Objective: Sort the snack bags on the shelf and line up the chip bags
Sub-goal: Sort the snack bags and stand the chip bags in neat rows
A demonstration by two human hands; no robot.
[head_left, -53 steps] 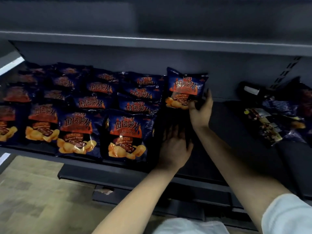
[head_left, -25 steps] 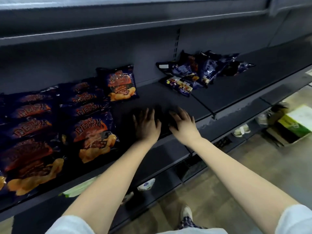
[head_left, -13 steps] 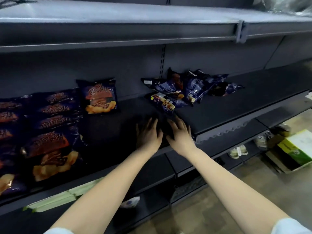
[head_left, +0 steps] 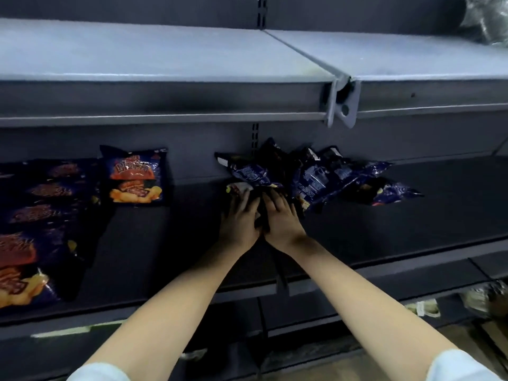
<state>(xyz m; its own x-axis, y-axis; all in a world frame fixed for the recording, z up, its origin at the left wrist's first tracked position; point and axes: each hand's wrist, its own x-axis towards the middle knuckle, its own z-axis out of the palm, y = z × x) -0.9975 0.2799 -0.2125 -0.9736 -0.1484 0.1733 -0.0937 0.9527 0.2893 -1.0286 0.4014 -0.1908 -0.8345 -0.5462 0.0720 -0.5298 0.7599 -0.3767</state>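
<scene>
A loose pile of dark blue snack bags (head_left: 319,174) lies at the back of the dark shelf (head_left: 412,221), with one stray bag (head_left: 390,192) to its right. My left hand (head_left: 239,220) and my right hand (head_left: 281,220) lie side by side at the pile's front edge. Their fingers reach onto the nearest bag (head_left: 239,187), which is partly hidden under them. A single orange-and-blue chip bag (head_left: 134,177) stands against the back wall on the left. Rows of the same chip bags (head_left: 35,215) fill the far left.
An upper grey shelf (head_left: 165,64) overhangs the work area, with a metal bracket (head_left: 342,103) at its joint. A crumpled grey bag (head_left: 486,17) sits on it at top right. Bare shelf stretches right of the pile. Packages (head_left: 483,298) lie below at lower right.
The view has swung right from the chip rows. Both hands slid forward across the shelf from its front edge to the blue bag pile.
</scene>
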